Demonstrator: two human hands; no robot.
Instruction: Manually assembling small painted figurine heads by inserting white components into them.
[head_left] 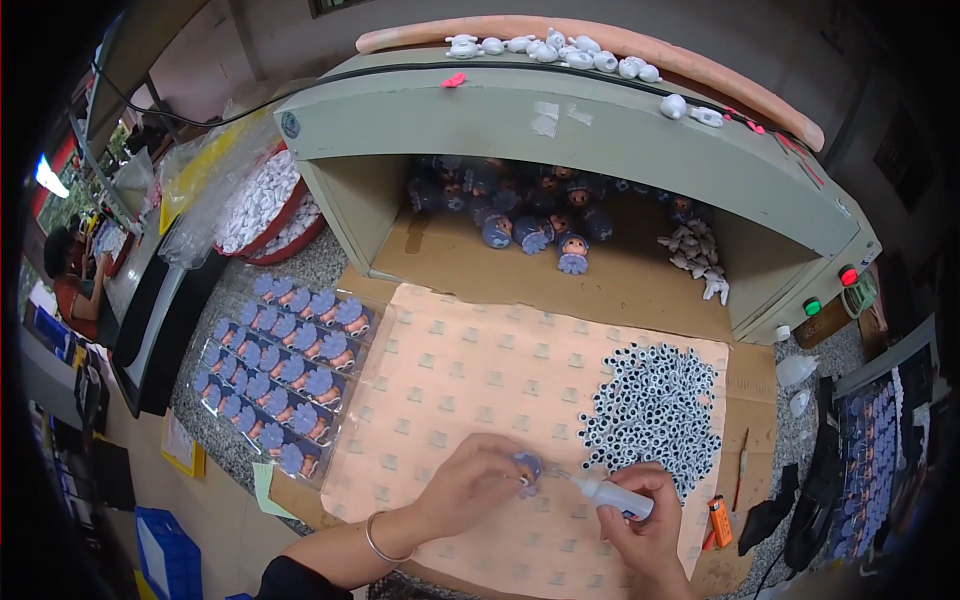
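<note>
My left hand [470,485] grips a small doll head with blue-purple hair [527,470] just above the peach mat [470,380]. My right hand [645,515] holds a small white squeeze bottle with a thin nozzle [605,490], its tip pointing left at the doll head. A heap of black-and-white googly eyes [655,405] lies on the mat just beyond my right hand. A bracelet circles my left wrist.
A clear tray of finished blue-haired doll heads [285,370] sits to the left. More doll heads [530,215] lie inside a grey-green box-like machine [560,130] with red and green buttons. An orange lighter [720,520] lies at right. Bags and a bowl of white parts [260,205] stand far left.
</note>
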